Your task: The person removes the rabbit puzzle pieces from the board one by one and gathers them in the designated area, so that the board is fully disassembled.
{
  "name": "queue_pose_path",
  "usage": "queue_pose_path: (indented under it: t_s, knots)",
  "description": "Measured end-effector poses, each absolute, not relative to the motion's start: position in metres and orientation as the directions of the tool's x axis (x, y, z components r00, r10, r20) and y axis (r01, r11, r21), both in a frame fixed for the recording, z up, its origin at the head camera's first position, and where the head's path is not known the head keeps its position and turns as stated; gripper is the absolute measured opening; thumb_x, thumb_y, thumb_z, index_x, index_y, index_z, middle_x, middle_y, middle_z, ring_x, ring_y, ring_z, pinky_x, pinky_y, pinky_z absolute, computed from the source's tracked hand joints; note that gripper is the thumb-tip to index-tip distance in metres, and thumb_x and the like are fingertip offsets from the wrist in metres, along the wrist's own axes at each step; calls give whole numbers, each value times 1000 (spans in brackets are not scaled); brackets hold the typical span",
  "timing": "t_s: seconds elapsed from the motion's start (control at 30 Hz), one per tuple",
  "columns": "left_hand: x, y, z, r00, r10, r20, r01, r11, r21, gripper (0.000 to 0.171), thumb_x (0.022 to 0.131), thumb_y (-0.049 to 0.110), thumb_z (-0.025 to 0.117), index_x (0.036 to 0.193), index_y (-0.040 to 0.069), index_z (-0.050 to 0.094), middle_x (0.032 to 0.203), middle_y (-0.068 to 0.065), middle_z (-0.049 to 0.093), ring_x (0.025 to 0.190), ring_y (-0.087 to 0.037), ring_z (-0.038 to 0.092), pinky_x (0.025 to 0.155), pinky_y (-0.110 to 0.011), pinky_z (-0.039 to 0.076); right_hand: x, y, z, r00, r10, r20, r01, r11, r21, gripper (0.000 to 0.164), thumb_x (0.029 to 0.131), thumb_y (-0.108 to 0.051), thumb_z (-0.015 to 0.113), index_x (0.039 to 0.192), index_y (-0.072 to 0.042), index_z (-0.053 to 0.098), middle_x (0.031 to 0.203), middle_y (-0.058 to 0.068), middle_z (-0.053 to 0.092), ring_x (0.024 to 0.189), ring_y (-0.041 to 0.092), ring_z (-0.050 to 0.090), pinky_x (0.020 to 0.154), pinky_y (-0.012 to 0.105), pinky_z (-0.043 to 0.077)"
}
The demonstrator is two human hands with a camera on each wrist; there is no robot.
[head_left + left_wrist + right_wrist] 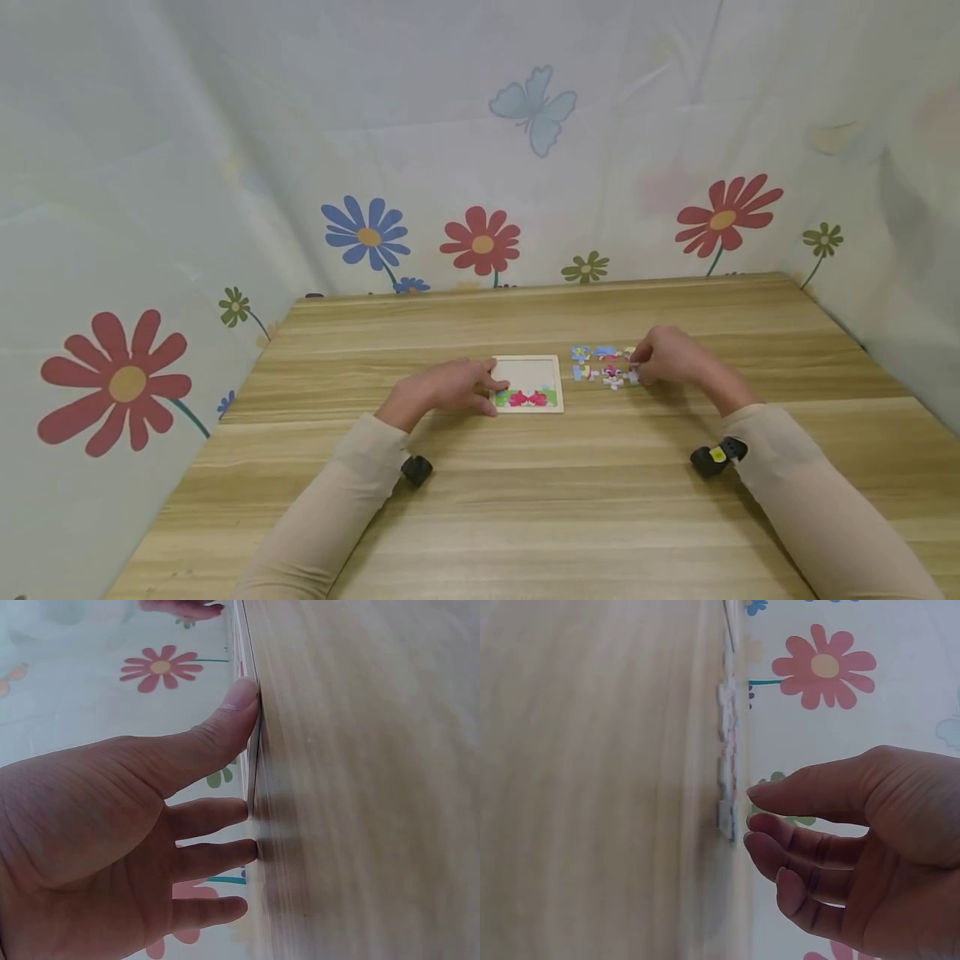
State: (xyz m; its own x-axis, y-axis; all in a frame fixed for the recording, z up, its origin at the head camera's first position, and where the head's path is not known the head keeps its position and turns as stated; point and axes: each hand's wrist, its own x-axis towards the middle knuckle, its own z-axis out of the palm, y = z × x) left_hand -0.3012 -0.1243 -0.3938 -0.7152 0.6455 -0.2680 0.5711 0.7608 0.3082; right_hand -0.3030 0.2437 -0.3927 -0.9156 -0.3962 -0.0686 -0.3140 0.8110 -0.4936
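A square wooden puzzle tray (525, 372) lies flat on the table, its lower strip filled with green and red picture pieces. Against the tray's left side rests my left hand (459, 387), fingers fairly straight, a fingertip over the rim. In the left wrist view the thumb (241, 694) touches the tray's near edge. To the right of the tray lie several loose jigsaw pieces (611, 377) in two rows. My right hand (667, 357) is at their right end, partly covering them. Its fingers (769, 859) are loosely bent, and the right wrist view shows nothing between them.
The wood-grain table (480, 500) extends around the tray and pieces. A white cloth backdrop (420, 133) printed with flowers stands behind and at both sides. Black wrist cameras (708, 461) sit under both sleeves.
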Motion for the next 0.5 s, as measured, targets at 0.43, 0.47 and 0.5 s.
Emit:
queue_pose_path:
  t_s: [0.43, 0.47, 0.5]
  knots:
    - [-304, -126, -396, -714, 654, -249, 584, 753, 302, 59, 88, 38, 76, 142, 21, 57, 159, -12, 32, 145, -29, 33, 116, -41, 30, -298, 174, -376, -829, -559, 3, -496, 733, -466, 19, 86, -3, 70, 102, 6, 77, 94, 11, 74, 84, 21, 65, 75, 37, 55]
    - [-304, -126, -396, -715, 654, -247, 586, 753, 300, 60, 88, 38, 76, 142, 22, 57, 159, -12, 33, 145, -28, 34, 116, -40, 30, -298, 166, -376, -819, -574, 1, -508, 724, -466, 19, 86, -3, 70, 102, 6, 77, 95, 11, 74, 86, 21, 65, 76, 37, 55]
    - [-304, -126, -396, -716, 653, -246, 586, 754, 298, 61, 88, 38, 76, 143, 22, 57, 159, -12, 34, 144, -28, 35, 116, -40, 31, -298, 157, -375, -809, -588, -3, -519, 716, -467, 20, 86, -2, 69, 102, 6, 77, 95, 12, 74, 87, 22, 65, 77, 38, 55]
